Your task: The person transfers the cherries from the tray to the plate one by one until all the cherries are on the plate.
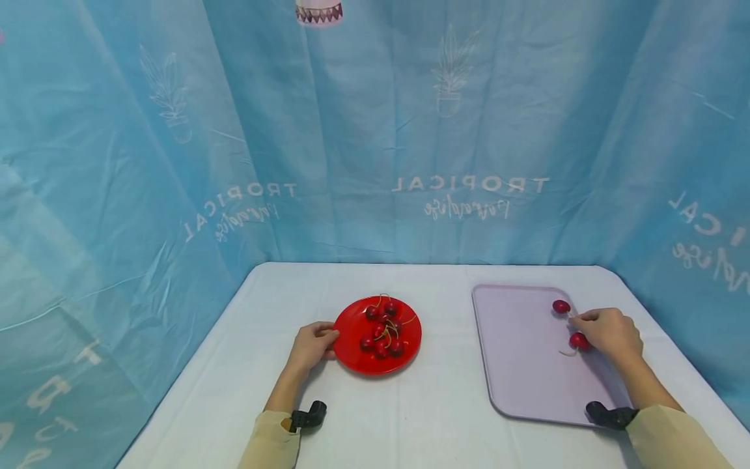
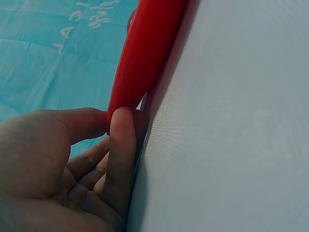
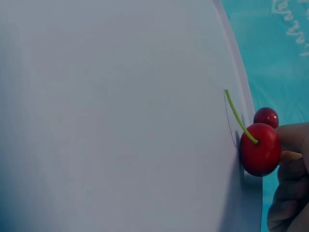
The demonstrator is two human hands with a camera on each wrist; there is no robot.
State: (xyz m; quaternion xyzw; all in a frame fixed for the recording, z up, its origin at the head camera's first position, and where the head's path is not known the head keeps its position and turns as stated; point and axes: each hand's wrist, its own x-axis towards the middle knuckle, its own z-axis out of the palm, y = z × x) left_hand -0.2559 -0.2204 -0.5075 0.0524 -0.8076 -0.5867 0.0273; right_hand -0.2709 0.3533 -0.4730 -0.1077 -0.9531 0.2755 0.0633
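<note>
Cherries heaped on red plate (image 1: 357, 355) only overhead, left hand (image 1: 310, 345) pinching rim, right hand (image 1: 609, 333) gripping cherry (image 3: 259, 150)

The blue backdrop curtain (image 1: 375, 130) bears the mirrored word "TROPICAL" above an illegible script line, repeated across it.

Both arms wear long sleeves of a pale beige, sand-toned cloth — the left sleeve (image 1: 271, 443) and the right sleeve (image 1: 674, 436) end in soft cuffs at the wrists, leaving the left hand (image 1: 312, 345) and right hand (image 1: 609, 333) bare. At each cuff sits a small black device — the left wrist mount (image 1: 308, 415) is a stubby, angled block, the right wrist mount (image 1: 609, 415) a rounded, darker lump. No rings or gloves show on the fingers.
</note>
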